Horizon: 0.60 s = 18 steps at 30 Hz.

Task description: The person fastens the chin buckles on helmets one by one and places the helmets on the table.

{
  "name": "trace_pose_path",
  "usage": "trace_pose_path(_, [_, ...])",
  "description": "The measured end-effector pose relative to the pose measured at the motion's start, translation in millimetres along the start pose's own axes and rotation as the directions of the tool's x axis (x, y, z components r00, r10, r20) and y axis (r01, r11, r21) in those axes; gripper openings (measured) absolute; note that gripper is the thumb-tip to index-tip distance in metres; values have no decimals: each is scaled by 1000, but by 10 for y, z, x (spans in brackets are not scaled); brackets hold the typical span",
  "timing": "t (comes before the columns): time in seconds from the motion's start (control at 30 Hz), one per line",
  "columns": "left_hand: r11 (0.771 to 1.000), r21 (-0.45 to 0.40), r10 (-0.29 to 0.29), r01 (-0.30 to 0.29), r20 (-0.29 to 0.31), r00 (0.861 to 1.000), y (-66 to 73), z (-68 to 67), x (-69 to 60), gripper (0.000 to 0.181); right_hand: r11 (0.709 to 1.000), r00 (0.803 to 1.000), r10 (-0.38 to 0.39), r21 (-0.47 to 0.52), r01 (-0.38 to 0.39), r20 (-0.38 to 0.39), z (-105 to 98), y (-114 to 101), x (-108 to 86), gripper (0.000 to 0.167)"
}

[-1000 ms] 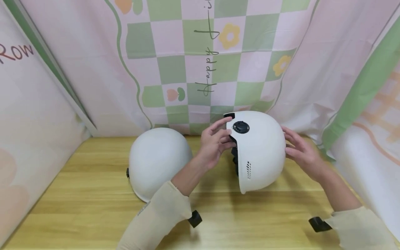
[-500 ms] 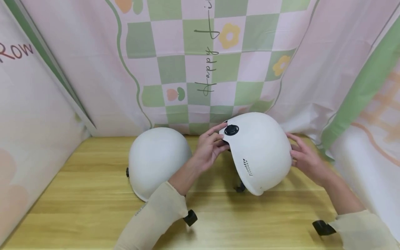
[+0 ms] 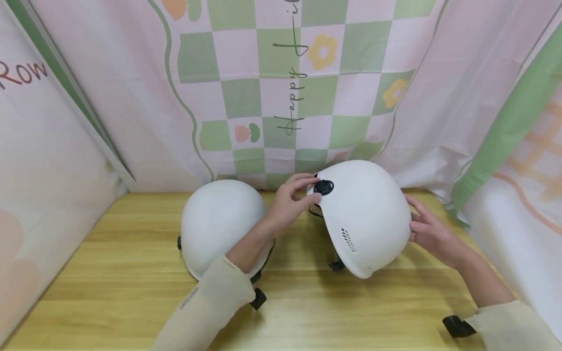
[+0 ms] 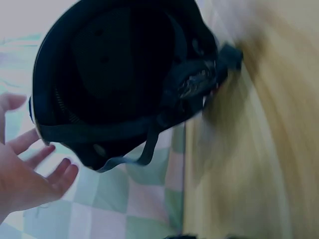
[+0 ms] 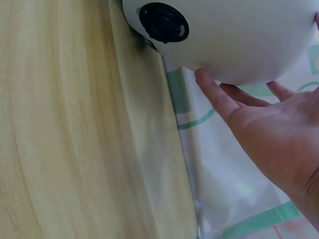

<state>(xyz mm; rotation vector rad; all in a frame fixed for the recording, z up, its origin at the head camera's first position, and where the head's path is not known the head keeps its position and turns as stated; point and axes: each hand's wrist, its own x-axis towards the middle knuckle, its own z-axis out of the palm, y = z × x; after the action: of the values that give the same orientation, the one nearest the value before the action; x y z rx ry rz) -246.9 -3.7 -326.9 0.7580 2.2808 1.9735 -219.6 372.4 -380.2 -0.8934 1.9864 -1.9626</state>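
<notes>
A white helmet, with a black round knob on its side, is tilted between both hands in the head view. My left hand has thumb and index finger at either side of that knob, pinching the helmet's edge there. Its other fingers hang loose beside the rim in the left wrist view, where the dark inside and chin strap show. The right hand spreads its fingers against the rounded shell on the right. In the right wrist view, fingertips of this hand touch the shell, which has another knob.
A second white helmet sits on the wooden table to the left, partly behind my left forearm. A printed curtain closes off the table's back edge, with cloth along both sides.
The held helmet has turned, its front rim swinging right and down. My left fingers have shifted from under the rim to the side knob. The right hand has moved slightly right and lower.
</notes>
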Motion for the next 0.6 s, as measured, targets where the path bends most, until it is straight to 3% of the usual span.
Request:
trace_pose_path(0.07, [983, 171, 70, -72, 22, 997, 19, -32, -13, 51, 1000, 1000, -25, 1, 25, 9, 5, 21, -3, 65])
trace_pose_path(0.13, [958, 265, 102, -112, 51, 993, 45, -50, -23, 58, 999, 999, -40, 1, 40, 9, 10, 32, -8, 65])
trace_pose_path(0.33, [890, 423, 132, -169, 115, 985, 135, -56, -38, 78, 999, 999, -52, -13, 52, -3, 21, 46, -28, 69])
trace_pose_path(0.6, [857, 503, 7, -113, 207, 978, 175, -30, -81, 100, 996, 997, -50, -68, 54, 53, 60, 38, -11, 89])
